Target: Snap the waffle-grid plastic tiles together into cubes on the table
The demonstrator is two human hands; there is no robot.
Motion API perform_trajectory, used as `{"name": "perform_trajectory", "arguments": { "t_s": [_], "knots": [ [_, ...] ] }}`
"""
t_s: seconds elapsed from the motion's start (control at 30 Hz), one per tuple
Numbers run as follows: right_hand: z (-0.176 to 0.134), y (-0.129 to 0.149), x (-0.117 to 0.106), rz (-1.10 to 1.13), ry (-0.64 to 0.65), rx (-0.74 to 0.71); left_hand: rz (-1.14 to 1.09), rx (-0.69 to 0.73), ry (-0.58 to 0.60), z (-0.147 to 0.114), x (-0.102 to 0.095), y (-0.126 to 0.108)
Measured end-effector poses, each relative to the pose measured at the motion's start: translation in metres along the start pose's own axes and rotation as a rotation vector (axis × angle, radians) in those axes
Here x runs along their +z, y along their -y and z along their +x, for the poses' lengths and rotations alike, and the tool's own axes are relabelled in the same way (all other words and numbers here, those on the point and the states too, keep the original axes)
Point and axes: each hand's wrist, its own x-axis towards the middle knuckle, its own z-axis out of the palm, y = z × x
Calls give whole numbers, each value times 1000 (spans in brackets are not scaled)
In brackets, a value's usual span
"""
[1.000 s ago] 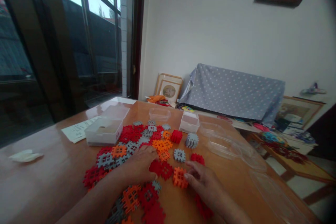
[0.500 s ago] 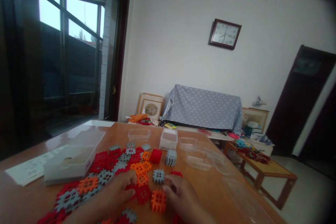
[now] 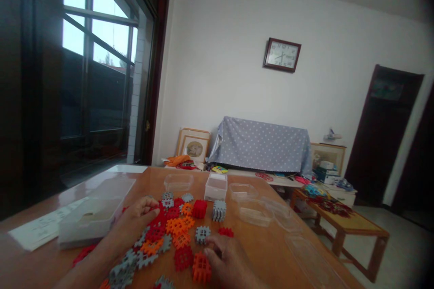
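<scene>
My left hand (image 3: pixel 141 213) is over the far left part of the pile, its fingers curled in and closed. What they hold, if anything, is hidden. Red notched plastic tiles (image 3: pixel 158 229) lie just beyond and below its fingertips. My right hand (image 3: pixel 226 255) rests on the table with thumb and forefinger apart and nothing visible between them. Its thumb is beside a stack of orange tiles (image 3: pixel 201 267), its fingertips close to a grey tile stack (image 3: pixel 202 234). Loose orange tiles (image 3: pixel 181 226) and a red tile (image 3: pixel 183 258) lie between the hands. Grey tiles (image 3: pixel 124 270) are bunched below my left forearm.
A red stack (image 3: pixel 200 209) and a taller grey stack (image 3: pixel 219 211) stand farther back. Behind them is a small clear box (image 3: pixel 216 187). Clear trays (image 3: pixel 255 213) and lids lie at the right. A translucent box (image 3: pixel 83 223) and a printed sheet (image 3: pixel 32 230) are at left.
My left hand has moved away from me and left, off the red tile. Tiles on the left have shifted and bunched together. My right hand stays beside the orange stack. The view has tilted up slightly.
</scene>
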Motion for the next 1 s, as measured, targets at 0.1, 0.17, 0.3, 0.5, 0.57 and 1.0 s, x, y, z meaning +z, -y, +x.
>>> {"name": "perform_trajectory", "arguments": {
  "t_s": [0.1,0.17,0.3,0.5,0.57,1.0],
  "knots": [
    [0,3,0,-3,24,12,-149,-78,-3,-4,7,-8],
    [-1,6,-1,1,29,22,-218,-119,42,-7,18,-10],
    [-1,4,-3,20,13,24,-353,-180,162,-11,47,-2],
    [0,-7,-3,69,-23,51,-332,-216,281,-17,67,16],
    [0,-9,-2,95,-19,57,-347,-224,274,-20,67,18],
    [-6,-2,11,300,71,92,-400,-240,391,-36,82,17]
  ]
}}
